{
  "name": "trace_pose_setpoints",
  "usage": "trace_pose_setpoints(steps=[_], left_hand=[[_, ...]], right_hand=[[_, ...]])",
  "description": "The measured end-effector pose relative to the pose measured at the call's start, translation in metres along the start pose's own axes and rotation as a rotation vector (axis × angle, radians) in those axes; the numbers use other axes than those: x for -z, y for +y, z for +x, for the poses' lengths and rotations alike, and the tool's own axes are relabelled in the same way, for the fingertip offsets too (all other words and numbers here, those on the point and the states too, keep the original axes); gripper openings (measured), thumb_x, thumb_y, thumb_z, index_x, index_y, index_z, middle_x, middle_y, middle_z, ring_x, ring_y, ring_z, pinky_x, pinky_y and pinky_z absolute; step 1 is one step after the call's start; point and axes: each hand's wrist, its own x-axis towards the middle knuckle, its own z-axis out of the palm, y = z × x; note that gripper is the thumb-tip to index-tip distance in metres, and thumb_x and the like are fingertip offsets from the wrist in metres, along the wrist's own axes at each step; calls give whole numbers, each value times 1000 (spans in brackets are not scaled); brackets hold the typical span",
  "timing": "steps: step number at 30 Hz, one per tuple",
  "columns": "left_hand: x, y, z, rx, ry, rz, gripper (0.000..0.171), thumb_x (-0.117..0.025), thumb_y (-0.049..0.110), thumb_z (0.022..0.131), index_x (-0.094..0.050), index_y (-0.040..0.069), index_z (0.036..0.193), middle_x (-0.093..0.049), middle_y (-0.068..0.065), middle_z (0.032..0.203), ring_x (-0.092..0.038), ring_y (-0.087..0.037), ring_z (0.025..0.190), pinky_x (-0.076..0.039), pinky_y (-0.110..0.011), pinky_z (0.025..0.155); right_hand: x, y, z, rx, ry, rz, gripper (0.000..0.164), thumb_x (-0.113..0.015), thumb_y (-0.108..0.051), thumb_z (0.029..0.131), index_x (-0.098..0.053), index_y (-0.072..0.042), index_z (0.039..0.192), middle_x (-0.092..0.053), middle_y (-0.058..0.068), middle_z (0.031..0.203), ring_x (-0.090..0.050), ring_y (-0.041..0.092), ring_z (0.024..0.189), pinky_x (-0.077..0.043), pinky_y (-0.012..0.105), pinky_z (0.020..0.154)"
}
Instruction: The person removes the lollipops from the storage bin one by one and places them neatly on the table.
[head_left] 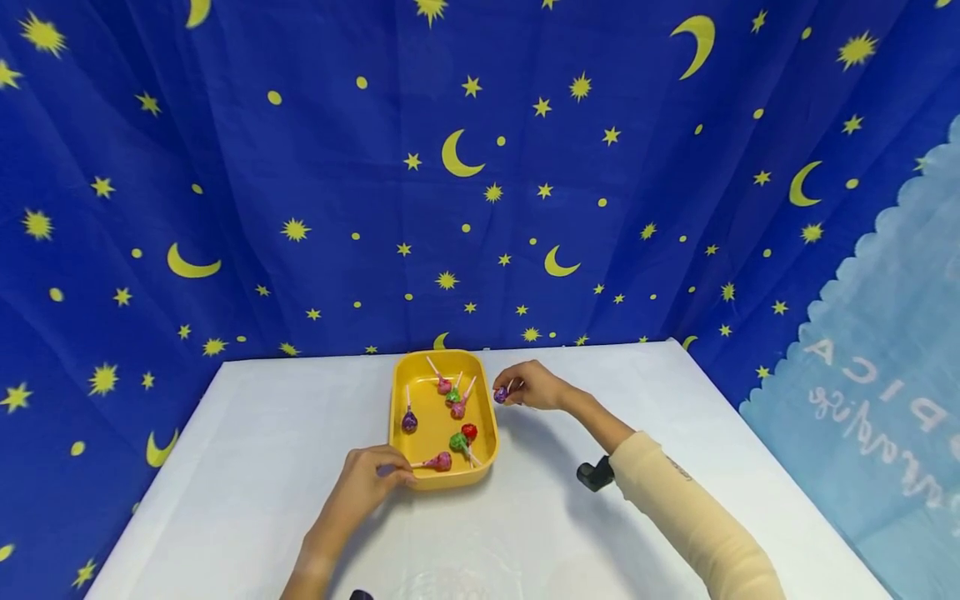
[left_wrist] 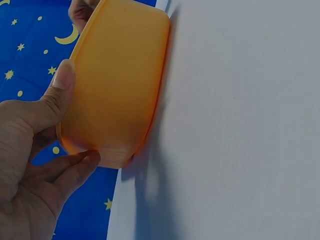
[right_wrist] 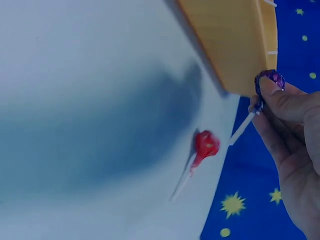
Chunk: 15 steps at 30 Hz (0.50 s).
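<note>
Our left grip point(head_left: 370, 483) clasps the part-filled tray point(head_left: 430, 417), our right grip point(head_left: 536, 386) a purple lollipop point(head_left: 500, 395); a red lollipop point(right_wrist: 206, 144) lies outside.

In the left wrist view, the yellow tray's point(left_wrist: 115, 85) wall hides the lollipops point(head_left: 442, 461) inside, and the top edge cuts off much of the right hand point(left_wrist: 82, 14). The head view's bottom edge crops a dark object point(head_left: 362, 595) beyond recognition; the sleeve's point(head_left: 693, 517) print is too small to read.

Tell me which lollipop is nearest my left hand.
The pink lollipop at the near end of the yellow tray, its stick pointing toward your left hand; all the others lie farther off.
</note>
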Motion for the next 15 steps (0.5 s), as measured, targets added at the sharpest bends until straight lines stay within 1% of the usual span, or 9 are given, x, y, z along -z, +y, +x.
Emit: trace_pose_setpoints(steps=[3, 5, 11, 15], left_hand=[[0, 0, 0, 4, 1, -5, 8, -83, 11, 72, -77, 11, 78, -72, 8, 80, -69, -13, 80, -56, -38, 85], [0, 0, 1, 3, 1, -9, 9, -83, 11, 72, -77, 11, 78, -72, 8, 80, -69, -13, 80, -56, -38, 85], [1, -1, 0, 3, -4, -6, 9, -83, 11, 72, -77, 11, 78, -72, 8, 79, -69, -12, 80, -56, -37, 85], [1, -1, 0, -5, -2, -4, 9, -83, 11, 72, -77, 11, 78, -72, 8, 79, -69, -12, 79, -56, -36, 83]], right_hand=[[-1, 7, -4, -22, -13, 10, 23, -72, 6, 83, -71, -1, 104, -73, 10, 95, -67, 14, 81, -55, 18, 67], [-2, 12, -7, -24, -18, 4, 23, -72, 6, 82, -71, -1, 103, -73, 10, 96, -67, 15, 82, -55, 19, 69], [-8, 27, -15, -48, -44, -19, 21, -75, 5, 80, -71, -1, 100, -73, 9, 93, -62, 9, 79, -55, 19, 71], [-10, 35, -18, -78, -58, -10, 20, -76, 5, 80, -71, 0, 99, -72, 10, 93, -62, 8, 78, -55, 19, 71]])
